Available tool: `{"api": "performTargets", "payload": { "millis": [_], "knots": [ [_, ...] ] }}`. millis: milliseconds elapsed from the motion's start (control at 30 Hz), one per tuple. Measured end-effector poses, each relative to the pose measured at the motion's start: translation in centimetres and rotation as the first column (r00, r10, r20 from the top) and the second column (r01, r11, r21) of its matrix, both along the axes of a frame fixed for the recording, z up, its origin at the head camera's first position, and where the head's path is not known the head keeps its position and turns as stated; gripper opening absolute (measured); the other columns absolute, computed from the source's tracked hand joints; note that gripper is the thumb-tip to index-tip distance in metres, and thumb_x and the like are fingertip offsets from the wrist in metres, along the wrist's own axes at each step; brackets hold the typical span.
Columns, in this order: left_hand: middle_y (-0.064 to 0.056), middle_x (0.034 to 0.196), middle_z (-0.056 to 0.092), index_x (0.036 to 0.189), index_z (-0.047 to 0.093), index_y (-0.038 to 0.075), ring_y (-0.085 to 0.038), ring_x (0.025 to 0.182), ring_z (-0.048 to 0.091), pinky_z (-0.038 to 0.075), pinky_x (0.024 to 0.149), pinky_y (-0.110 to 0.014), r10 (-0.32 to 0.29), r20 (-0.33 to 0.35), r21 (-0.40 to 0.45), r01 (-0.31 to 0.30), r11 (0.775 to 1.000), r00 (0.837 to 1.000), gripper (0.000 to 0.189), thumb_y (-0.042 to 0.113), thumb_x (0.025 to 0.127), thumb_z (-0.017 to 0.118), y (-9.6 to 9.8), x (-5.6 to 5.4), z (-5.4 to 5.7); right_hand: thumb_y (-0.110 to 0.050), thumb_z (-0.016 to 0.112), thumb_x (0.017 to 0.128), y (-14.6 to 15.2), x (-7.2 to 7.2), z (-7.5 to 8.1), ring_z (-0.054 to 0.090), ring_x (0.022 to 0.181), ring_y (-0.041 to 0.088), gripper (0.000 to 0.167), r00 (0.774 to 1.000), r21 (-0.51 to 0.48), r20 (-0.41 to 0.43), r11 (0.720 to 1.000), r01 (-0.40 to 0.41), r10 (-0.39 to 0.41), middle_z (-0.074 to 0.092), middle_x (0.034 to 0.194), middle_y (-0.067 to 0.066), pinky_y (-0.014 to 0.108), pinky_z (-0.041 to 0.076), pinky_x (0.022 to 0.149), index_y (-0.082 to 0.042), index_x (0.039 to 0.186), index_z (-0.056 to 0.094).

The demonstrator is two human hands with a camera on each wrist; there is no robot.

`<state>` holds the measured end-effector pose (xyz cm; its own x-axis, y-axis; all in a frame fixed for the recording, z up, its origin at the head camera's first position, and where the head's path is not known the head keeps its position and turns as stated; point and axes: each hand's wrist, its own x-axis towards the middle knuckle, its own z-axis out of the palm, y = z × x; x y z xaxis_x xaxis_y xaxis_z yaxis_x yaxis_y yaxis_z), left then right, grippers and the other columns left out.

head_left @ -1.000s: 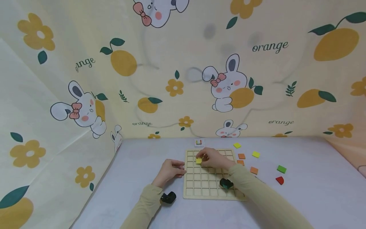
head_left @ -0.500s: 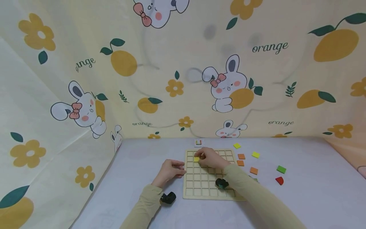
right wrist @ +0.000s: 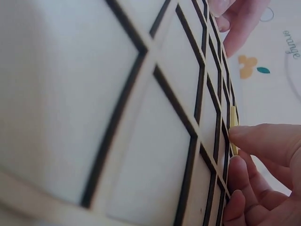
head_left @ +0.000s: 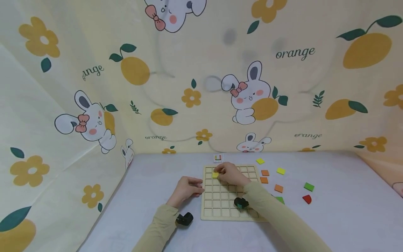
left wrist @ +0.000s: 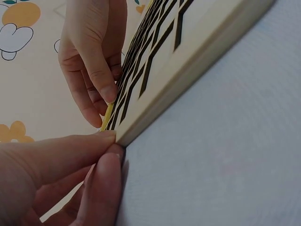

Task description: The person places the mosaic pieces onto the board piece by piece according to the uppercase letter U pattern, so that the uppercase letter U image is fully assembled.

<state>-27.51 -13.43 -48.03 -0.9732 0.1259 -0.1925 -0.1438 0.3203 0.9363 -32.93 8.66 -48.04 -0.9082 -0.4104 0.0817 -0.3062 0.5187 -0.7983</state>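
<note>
A pale wooden grid board [head_left: 217, 203] lies flat on the white table in the head view. My left hand [head_left: 185, 190] is at its left edge; in the left wrist view the thumb [left wrist: 80, 148] and a finger pinch that edge. Over the upper left cells, my right hand [head_left: 232, 174] holds a square yellow tile [head_left: 215, 175] between thumb and fingers. Seen from the right wrist, the yellow tile [right wrist: 233, 129] sits edge-on at the far cells, fingers still touching it. Whether it lies fully inside a cell I cannot tell.
Right of the board lie orange tiles [head_left: 278, 188], yellow tiles [head_left: 281, 171], a green tile [head_left: 309, 186] and a red quarter-round piece [head_left: 307, 199]. Another green tile [head_left: 279, 200] is partly behind my right sleeve. A small pattern card [head_left: 218, 158] lies beyond the board.
My right hand has moved slightly left and away from me with the yellow tile, then slowed. A green tile has come into sight beside my right sleeve. The left hand stays put.
</note>
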Motion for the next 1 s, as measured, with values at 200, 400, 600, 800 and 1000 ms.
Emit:
{"api": "performTargets", "payload": {
  "millis": [200,400,600,800,1000],
  "knots": [
    [-0.006,0.083,0.067,0.110,0.068,-0.002,-0.012,0.066,0.063,0.057,0.060,-0.027,-0.010,-0.017,0.010,0.010,1.000,1.000,0.036,-0.001,0.076,0.078,0.0,0.0,-0.2,0.002,0.068,0.082,0.0,0.0,0.2,0.055,0.082,0.016,0.024,1.000,0.002,-0.017,1.000,-0.006,0.006,0.063,0.098,0.007,0.032,0.048,0.072,-0.002,0.106,0.068],
    [-0.006,0.082,0.066,0.110,0.068,-0.003,-0.012,0.066,0.063,0.057,0.060,-0.027,-0.023,-0.037,0.017,0.023,1.000,0.999,0.035,-0.002,0.076,0.077,-0.1,-0.1,-0.5,0.002,0.067,0.085,0.8,0.3,0.4,0.056,0.081,0.017,0.029,0.997,-0.025,-0.030,0.997,-0.070,0.070,0.062,0.100,0.010,0.032,0.049,0.070,-0.001,0.114,0.064],
    [-0.006,0.082,0.066,0.110,0.068,-0.003,-0.012,0.065,0.063,0.057,0.060,-0.027,-0.016,-0.040,0.013,0.017,1.000,0.999,0.036,-0.002,0.076,0.078,-0.1,0.0,-0.5,0.000,0.067,0.087,2.7,0.3,0.9,0.058,0.088,0.021,0.033,0.993,-0.065,-0.019,0.991,-0.115,0.114,0.062,0.105,0.014,0.033,0.050,0.074,0.001,0.120,0.061],
    [-0.006,0.082,0.067,0.109,0.068,-0.002,-0.012,0.065,0.064,0.056,0.059,-0.026,-0.002,-0.036,0.014,0.002,1.000,0.999,0.036,-0.002,0.075,0.078,0.0,0.0,-0.6,0.000,0.065,0.089,5.3,0.6,1.5,0.058,0.096,0.028,0.036,0.990,-0.062,-0.030,0.988,-0.142,0.140,0.060,0.110,0.019,0.037,0.050,0.081,0.002,0.124,0.058],
    [-0.005,0.078,0.067,0.111,0.068,-0.002,-0.012,0.064,0.064,0.056,0.058,-0.026,0.005,-0.038,-0.008,-0.005,1.000,0.999,0.038,-0.001,0.074,0.079,0.1,0.1,-0.5,0.000,0.063,0.090,9.1,0.8,2.3,0.055,0.106,0.038,0.041,0.992,-0.074,-0.038,0.990,-0.124,0.121,0.057,0.118,0.024,0.042,0.050,0.086,0.006,0.129,0.052]
  ]
}}
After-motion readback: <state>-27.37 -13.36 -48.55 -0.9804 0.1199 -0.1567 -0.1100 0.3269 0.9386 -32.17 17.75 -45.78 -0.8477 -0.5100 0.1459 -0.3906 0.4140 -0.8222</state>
